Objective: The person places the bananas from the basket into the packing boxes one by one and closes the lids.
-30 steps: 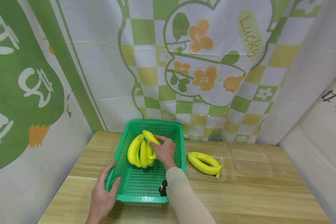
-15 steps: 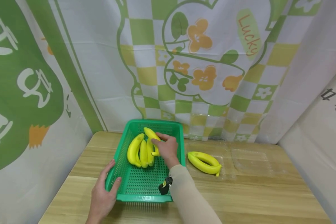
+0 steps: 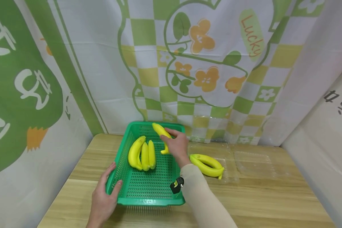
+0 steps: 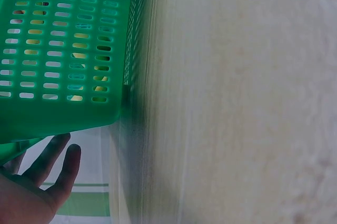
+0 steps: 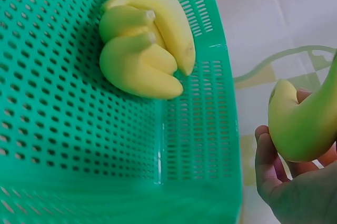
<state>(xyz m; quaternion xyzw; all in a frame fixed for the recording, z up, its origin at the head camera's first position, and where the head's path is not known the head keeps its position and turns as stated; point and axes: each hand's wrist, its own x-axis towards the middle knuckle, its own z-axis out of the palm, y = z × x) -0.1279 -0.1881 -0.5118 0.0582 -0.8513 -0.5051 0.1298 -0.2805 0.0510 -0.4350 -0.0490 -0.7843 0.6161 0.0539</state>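
Note:
In the head view, my right hand point(image 3: 177, 144) holds a yellow banana point(image 3: 160, 130) over the far right part of a green plastic basket point(image 3: 149, 201). The right wrist view shows this banana point(image 5: 305, 129) between the thumb and fingers, its end greenish. Several other bananas point(image 3: 136, 153) lie side by side inside the basket, left of the raised one. My left hand point(image 3: 104, 198) grips the basket's left rim near the front corner, with the thumb on the inner side. Beneath the basket wall in the left wrist view, fingers of the left hand point(image 4: 37, 187) are spread.
Right of the basket, two bananas point(image 3: 208, 171) form a ring on the wooden table point(image 3: 245, 202). Thin clear plastic trays point(image 3: 253, 161) lie at the back right. A patterned curtain point(image 3: 148, 76) hangs directly behind the table. A small black device point(image 3: 176, 185) sits at the right wrist.
My right hand has lifted the banana off the others and moved it right and toward the back of the basket. The left hand has stayed on the rim.

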